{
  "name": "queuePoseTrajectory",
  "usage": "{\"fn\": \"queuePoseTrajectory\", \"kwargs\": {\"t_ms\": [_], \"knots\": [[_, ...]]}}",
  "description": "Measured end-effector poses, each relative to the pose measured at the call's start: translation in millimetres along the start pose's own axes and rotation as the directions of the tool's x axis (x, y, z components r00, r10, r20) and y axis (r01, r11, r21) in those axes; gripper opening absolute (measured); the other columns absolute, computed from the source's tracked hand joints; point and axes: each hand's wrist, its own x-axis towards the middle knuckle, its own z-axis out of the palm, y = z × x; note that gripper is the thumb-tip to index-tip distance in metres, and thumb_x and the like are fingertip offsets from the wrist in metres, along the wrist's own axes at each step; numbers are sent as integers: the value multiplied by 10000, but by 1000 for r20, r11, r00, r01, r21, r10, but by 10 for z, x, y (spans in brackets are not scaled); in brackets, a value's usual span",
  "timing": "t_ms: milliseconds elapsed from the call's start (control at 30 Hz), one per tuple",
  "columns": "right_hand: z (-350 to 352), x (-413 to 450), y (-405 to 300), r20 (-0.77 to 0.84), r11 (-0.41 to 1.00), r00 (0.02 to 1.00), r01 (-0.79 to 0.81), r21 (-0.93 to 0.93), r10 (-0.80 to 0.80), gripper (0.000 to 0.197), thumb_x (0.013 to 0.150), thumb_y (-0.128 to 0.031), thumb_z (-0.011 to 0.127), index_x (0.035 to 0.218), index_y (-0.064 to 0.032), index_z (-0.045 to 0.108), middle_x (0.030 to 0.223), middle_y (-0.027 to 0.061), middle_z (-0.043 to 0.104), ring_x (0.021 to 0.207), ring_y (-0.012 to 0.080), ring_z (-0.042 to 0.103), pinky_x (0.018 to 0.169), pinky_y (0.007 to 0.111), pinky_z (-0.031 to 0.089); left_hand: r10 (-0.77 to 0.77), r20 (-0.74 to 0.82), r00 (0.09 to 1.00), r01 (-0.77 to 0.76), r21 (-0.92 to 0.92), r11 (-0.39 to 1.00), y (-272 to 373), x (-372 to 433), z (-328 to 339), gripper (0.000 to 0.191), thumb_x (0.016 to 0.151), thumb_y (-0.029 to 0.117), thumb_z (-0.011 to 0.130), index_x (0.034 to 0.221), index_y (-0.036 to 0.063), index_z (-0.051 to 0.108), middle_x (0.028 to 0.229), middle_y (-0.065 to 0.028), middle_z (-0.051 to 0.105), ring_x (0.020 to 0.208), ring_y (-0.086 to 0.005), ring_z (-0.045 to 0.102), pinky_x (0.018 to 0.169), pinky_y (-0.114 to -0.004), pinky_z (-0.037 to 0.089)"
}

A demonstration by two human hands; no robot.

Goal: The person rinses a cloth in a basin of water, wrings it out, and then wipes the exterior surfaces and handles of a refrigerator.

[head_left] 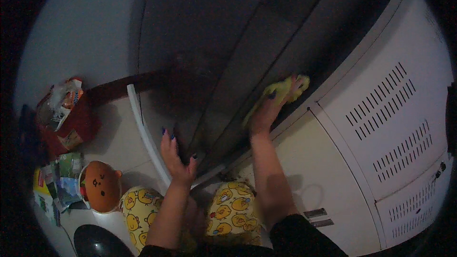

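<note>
A crumpled yellow-green cloth (282,91) lies under my right hand (269,110), pressed against a dark panel (264,53) close to the white metal cabinet. My right fingers are spread over the cloth, and part of it shows beyond them. To the left, my left hand (177,155) holds nothing, its fingers apart in front of the lower part of the dark surface. My knees (234,208), in yellow fabric printed with cartoon chicks, are below my hands.
Slotted vents mark the white metal cabinet (332,150) on the right. A white strip (146,135) curves over the floor tiles. At the left are a dark red bag (76,128) with packages, a round orange-brown object with a face (101,185), several packets (69,171) and a black rounded object (100,241).
</note>
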Motion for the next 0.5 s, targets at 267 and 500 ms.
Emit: {"fn": "queuePoseTrajectory", "kwargs": {"t_ms": [267, 500], "knots": [[149, -1128, 94, -14, 992, 996, -89, 88, 91, 677, 848, -485, 341, 1309, -21, 164, 1384, 213, 12, 1280, 359, 33, 1018, 449, 73, 7, 4, 1000, -7, 79, 997, 92, 15, 25, 549, 797, 253, 462, 1244, -22, 303, 1267, -286, 304, 1153, -424, 329, 947, -453, 262], [102, -1572, 285, 110, 995, 990, -77, -62, 83, 725, 805, -537, 374, 1305, -42, 196, 1368, 255, 36, 1264, 416, 20, 993, 518, 50, 279, 153, 948, -314, 305, 899, 104, -222, -52, 574, 758, 253, 518, 1238, 14, 316, 1261, -299, 298, 1148, -437, 325, 938, -492, 261]]}}
